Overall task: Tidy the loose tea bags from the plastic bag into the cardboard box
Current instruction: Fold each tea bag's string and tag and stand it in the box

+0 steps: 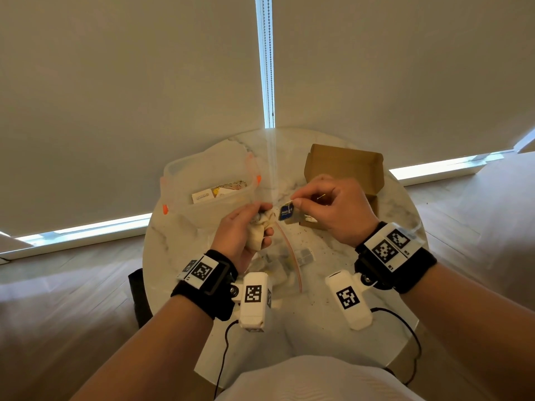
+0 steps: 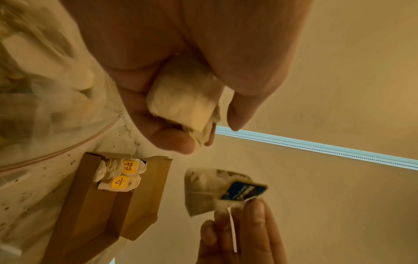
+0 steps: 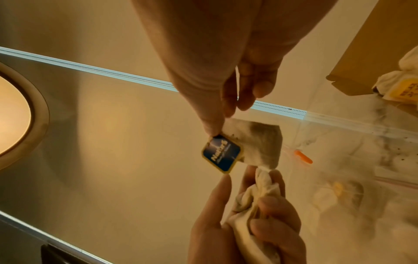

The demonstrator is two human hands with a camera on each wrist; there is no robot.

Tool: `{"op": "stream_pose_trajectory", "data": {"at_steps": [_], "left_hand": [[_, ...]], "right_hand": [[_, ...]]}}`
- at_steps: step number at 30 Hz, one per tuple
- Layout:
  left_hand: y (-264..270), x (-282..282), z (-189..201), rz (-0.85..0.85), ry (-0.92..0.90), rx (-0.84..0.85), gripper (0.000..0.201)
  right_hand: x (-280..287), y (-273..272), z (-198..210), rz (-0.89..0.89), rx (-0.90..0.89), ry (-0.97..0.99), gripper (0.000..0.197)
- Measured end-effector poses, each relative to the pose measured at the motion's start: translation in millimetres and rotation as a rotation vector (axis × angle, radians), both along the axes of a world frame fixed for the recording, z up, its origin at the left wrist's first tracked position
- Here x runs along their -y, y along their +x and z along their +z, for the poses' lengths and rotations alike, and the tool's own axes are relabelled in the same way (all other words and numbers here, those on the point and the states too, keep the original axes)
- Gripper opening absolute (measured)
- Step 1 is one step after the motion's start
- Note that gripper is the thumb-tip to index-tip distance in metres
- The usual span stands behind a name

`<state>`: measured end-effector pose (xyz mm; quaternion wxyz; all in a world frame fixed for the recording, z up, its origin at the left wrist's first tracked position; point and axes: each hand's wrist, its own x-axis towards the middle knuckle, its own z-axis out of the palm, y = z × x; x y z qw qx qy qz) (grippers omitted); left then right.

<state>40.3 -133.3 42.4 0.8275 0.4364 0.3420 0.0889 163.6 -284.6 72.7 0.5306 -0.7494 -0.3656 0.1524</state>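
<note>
Above the marble table [image 1: 333, 314], left hand [image 1: 237, 233] clutching bunched tea bags [image 2: 181, 105], right hand [image 1: 333, 209] pinching blue-tagged tea bag [image 3: 255, 142]

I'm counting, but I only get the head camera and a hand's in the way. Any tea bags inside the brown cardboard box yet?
Observer: Yes. The left wrist view shows two white paper tea bags with yellow tags lying in the brown cardboard box.
Operator: What's written on them?
Observer: One yellow tag reads RELAX.
Operator: And the blue one being held?
Observer: In the right wrist view, dark tea shows through the paper of the blue-tagged tea bag.
</note>
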Motion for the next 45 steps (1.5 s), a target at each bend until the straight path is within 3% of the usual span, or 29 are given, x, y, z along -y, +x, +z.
{"op": "stream_pose_trajectory", "data": {"at_steps": [3, 7, 15, 19, 22, 28, 33, 43, 45], "left_hand": [[-1.9, -1.0, 2.5, -0.03, 0.035, 0.056, 0.028], [-3.5, 1.0, 7.3, -0.109, 0.227, 0.119, 0.045], [0.0, 0.9, 10.2, -0.069, 0.445, 0.074, 0.007], [2.3, 0.6, 10.3, -0.059, 0.468, 0.068, 0.004], [1.8, 0.4, 11.3, -0.069, 0.473, 0.075, 0.01], [-2.3, -3.0, 13.9, -0.082, 0.339, 0.079, 0.042], [-0.5, -1.8, 21.0, -0.059, 0.111, 0.112, 0.021], [2.0, -8.4, 25.7, -0.034, -0.15, 0.072, 0.033], [2.9, -8.5, 26.8, 0.006, -0.197, 0.088, 0.043]], "right_hand": [[-1.5, 1.0, -3.3, -0.018, -0.015, 0.006, 0.009], [-2.9, -0.8, -3.3, 0.004, -0.073, 0.027, 0.007], [-6.3, -3.3, -3.2, 0.029, -0.173, 0.047, 0.009], [-7.7, -3.9, -4.7, 0.064, -0.171, 0.036, 0.015], [-8.4, -1.9, -6.3, 0.052, -0.102, -0.035, 0.008], [-4.0, 10.9, -0.8, -0.054, -0.134, -0.062, 0.004], [-1.1, 13.9, 7.1, 0.001, -0.104, -0.108, 0.003], [-0.5, -0.2, 20.3, 0.294, -0.038, -0.137, 0.004], [-2.2, -4.2, 20.3, 0.346, 0.029, -0.156, 0.005]]}}
